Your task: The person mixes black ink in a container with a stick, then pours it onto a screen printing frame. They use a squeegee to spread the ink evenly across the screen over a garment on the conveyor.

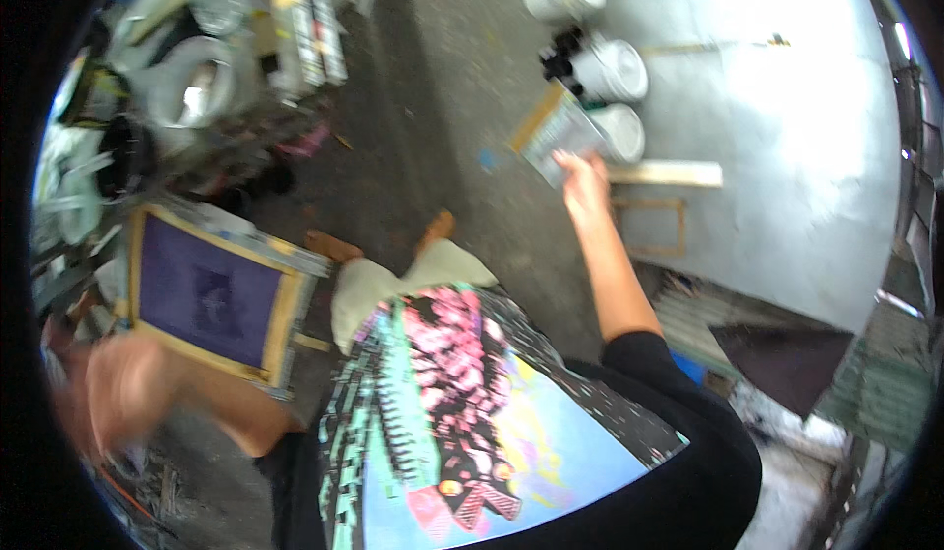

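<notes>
My right hand [587,191] reaches out over the far right of the floor. It is closed on the near edge of a flat, clear panel with a tan edge [562,135], tilted and a little blurred; I cannot tell its exact kind. At the lower left, my left hand [123,393] is smeared by motion, so its fingers and anything in them cannot be made out. Beside that hand a silkscreen frame [280,326] leans at a slant. Its border is tan and its mesh is dark purple, with a darker patch in the middle.
White buckets [621,70] stand beside a large pale tabletop [787,167] on the right. A light wooden strip [678,173] lies along its edge. At the far left, a cluttered bench holds a translucent tub [162,93]. A dark cloth [782,358] hangs at the near right.
</notes>
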Demonstrator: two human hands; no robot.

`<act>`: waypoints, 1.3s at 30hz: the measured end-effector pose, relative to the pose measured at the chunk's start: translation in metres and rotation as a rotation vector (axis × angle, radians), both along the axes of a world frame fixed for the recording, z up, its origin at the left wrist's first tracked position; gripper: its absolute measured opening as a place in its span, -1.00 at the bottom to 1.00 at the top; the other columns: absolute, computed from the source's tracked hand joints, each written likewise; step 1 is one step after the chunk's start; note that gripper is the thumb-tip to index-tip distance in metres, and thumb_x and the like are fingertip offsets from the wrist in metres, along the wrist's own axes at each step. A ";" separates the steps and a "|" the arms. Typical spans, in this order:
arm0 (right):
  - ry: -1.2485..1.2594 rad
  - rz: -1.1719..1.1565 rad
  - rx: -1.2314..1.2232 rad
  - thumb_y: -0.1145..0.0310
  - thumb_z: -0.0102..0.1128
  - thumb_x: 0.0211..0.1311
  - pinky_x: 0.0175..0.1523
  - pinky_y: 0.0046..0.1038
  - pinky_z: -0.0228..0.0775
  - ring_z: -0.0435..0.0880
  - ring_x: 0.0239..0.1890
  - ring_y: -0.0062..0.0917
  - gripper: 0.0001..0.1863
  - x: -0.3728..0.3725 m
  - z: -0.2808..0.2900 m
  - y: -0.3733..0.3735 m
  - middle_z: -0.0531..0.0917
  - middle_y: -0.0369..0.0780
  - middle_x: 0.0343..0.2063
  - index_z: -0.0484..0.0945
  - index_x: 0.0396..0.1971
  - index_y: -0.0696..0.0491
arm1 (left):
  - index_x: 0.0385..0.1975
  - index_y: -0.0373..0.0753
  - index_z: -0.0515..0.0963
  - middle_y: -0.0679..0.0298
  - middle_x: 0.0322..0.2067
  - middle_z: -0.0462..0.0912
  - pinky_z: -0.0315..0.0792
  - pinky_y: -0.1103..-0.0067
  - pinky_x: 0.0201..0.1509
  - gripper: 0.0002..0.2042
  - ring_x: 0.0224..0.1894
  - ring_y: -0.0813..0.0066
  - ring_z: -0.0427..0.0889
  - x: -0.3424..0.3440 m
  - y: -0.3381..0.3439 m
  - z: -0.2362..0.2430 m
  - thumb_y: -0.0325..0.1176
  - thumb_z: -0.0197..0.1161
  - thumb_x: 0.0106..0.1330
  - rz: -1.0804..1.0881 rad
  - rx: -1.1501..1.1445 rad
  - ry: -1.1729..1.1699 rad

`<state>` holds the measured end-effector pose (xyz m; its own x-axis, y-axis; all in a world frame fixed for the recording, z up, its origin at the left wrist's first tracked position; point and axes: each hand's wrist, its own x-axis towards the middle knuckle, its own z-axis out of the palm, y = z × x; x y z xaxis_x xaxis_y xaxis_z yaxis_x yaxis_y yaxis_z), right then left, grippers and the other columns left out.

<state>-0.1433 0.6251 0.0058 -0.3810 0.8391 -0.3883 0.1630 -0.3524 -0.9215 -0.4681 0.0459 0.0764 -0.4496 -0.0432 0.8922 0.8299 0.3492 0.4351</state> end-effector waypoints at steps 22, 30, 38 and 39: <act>-0.056 -0.420 0.035 0.85 0.19 0.10 0.29 -0.13 0.54 0.61 0.26 -0.23 -0.32 0.157 -0.030 0.039 0.60 -0.13 0.18 0.46 0.27 0.07 | 0.03 -0.38 0.49 -0.03 -0.01 0.56 0.45 0.09 0.14 -0.52 0.03 0.07 0.56 0.054 0.160 0.105 0.03 0.01 0.59 -1.007 -0.451 0.040; -0.106 -0.395 -0.009 0.83 0.33 -0.06 0.04 -0.35 0.60 0.73 -0.02 -0.35 -0.39 0.128 -0.054 0.015 0.68 -0.22 -0.02 0.56 0.08 0.12 | 0.23 -0.40 0.35 -0.08 0.21 0.40 0.23 0.01 0.35 -0.40 0.27 0.02 0.36 0.031 0.152 0.113 0.12 -0.11 0.61 -1.162 -0.330 -0.150; 0.038 -0.164 -0.196 0.74 0.16 0.18 0.32 -0.06 0.51 0.61 0.26 -0.18 -0.41 0.088 -0.043 -0.013 0.61 -0.08 0.18 0.45 0.27 0.19 | 0.44 -0.41 0.22 -0.13 0.44 0.23 0.02 -0.07 0.55 -0.26 0.51 -0.02 0.17 -0.002 0.098 0.016 0.21 -0.24 0.63 -1.252 1.103 -1.316; 0.064 -0.150 -0.249 0.72 0.18 0.19 0.34 -0.05 0.49 0.60 0.27 -0.18 -0.41 0.079 -0.044 -0.020 0.61 -0.08 0.19 0.45 0.28 0.18 | 0.46 -0.41 0.20 -0.14 0.46 0.21 -0.01 -0.08 0.58 -0.24 0.54 -0.03 0.14 0.016 0.102 0.004 0.22 -0.26 0.63 -1.287 1.287 -1.401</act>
<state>-0.0639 0.6055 -0.0377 -0.2906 0.7699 -0.5682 0.0362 -0.5846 -0.8105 -0.4519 0.1478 0.0807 -0.8028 0.5798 -0.1393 -0.5958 -0.7701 0.2280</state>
